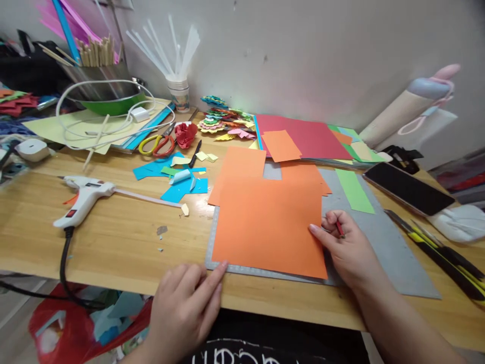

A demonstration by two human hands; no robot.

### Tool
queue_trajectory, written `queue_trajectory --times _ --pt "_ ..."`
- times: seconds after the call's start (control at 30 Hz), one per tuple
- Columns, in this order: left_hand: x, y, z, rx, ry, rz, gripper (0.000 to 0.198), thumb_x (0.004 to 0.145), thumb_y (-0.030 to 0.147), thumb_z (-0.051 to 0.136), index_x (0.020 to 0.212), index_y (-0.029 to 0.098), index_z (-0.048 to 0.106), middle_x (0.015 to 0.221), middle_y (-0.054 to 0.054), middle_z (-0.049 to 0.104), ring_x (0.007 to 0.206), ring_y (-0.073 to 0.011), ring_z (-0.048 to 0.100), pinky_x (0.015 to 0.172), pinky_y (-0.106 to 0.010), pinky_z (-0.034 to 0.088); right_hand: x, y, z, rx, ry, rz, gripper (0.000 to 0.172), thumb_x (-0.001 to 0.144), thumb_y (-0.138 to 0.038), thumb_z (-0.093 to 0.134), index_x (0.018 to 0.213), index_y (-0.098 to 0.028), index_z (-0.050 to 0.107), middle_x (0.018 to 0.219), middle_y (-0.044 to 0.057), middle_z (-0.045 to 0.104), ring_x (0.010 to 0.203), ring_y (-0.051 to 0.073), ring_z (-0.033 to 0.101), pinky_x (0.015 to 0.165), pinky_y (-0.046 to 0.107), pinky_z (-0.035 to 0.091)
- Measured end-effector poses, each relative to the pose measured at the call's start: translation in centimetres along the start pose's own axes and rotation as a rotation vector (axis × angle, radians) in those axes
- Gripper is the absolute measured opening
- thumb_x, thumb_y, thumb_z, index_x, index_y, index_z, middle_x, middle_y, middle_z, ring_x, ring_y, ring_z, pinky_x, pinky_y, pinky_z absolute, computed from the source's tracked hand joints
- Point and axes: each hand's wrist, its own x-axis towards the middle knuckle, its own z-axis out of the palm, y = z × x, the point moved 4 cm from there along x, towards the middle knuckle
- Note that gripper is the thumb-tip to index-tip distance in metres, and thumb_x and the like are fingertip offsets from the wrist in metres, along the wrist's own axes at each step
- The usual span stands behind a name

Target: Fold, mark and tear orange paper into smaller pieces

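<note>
A large orange paper sheet (pixel 271 227) lies on a grey cutting mat (pixel 394 263), over other orange pieces. At its lower left corner, my left hand (pixel 189 298) holds it down with a fingertip, the other fingers curled. My right hand (pixel 348 247) is closed around a short red pencil (pixel 340 228), seen only in part. Its thumb rests on the sheet's right edge. Beyond the sheet are an orange piece (pixel 242 167) and a smaller orange rectangle (pixel 282 145) on a red sheet (pixel 314 136). A light green strip (pixel 354 191) lies farther right on the mat.
A white glue gun (pixel 83 197) lies at left, its black cord dropping over the table edge. Scissors (pixel 157 145), blue scraps (pixel 182 189) and paper flowers (pixel 227 121) sit farther back. On the right are a phone (pixel 409 187) and a yellow-black cutter (pixel 435 253).
</note>
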Motion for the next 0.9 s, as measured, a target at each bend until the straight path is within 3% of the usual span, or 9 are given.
queue_trajectory --times 0.27,0.67,0.9 --pt "-0.3 -0.1 0.9 0.158 0.134 0.069 0.039 0.078 0.017 0.058 0.117 0.018 0.063 0.057 0.001 0.054 0.055 -0.0155 0.039 0.053 -0.032 0.025 -0.4 0.8 -0.3 -0.027 0.065 0.051 0.038 0.068 -0.033 0.077 0.075 -0.023 0.041 0.073 -0.005 0.037 0.064 0.010 0.036 0.062 0.020 0.038" --pt "-0.4 -0.5 1.2 0.195 0.127 0.096 0.040 0.074 0.018 0.054 0.112 0.018 0.065 0.054 0.003 0.057 0.049 -0.0142 0.040 0.052 -0.033 0.024 -0.4 1.5 -1.0 -0.065 0.099 0.075 0.038 0.065 -0.029 0.079 0.076 -0.024 0.043 0.071 -0.005 0.036 0.065 0.011 0.039 0.062 0.020 0.039" --pt "-1.0 -0.6 1.6 0.180 0.135 0.063 0.044 0.074 0.019 0.054 0.117 0.018 0.063 0.055 0.002 0.058 0.051 -0.0146 0.041 0.053 -0.033 0.025 -0.2 1.2 -0.3 -0.110 0.088 0.110 0.039 0.065 -0.033 0.079 0.075 -0.024 0.042 0.072 -0.005 0.039 0.063 0.010 0.039 0.058 0.018 0.037"
